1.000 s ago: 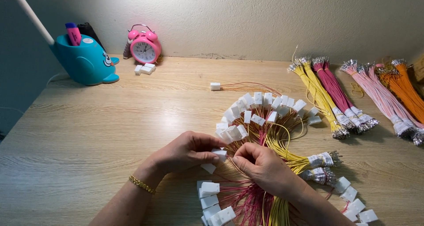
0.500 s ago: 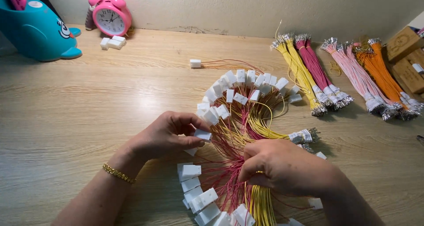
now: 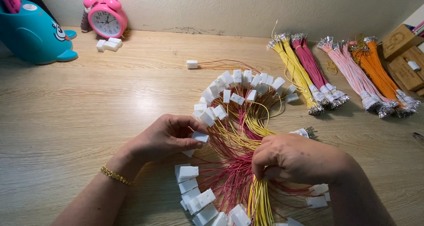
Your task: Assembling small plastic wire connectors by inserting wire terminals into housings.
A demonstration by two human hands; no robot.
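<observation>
Centrally, a wooden table (image 3: pixel 66 120) carries a fan of red and yellow wires (image 3: pixel 238 137) with white connectors. Right hand (image 3: pixel 296 157) is closed around the wire bunch at lower centre. Left hand (image 3: pixel 165 135) pinches one white connector (image 3: pixel 201 137). Brown boxes (image 3: pixel 404 58), apparently wooden, sit upper right.

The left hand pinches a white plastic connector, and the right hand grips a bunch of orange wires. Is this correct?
Not quite. The head view shows the right hand gripping yellow wires, not orange ones; the orange bundle lies untouched at the far right. The left hand does pinch a white plastic connector.
</observation>
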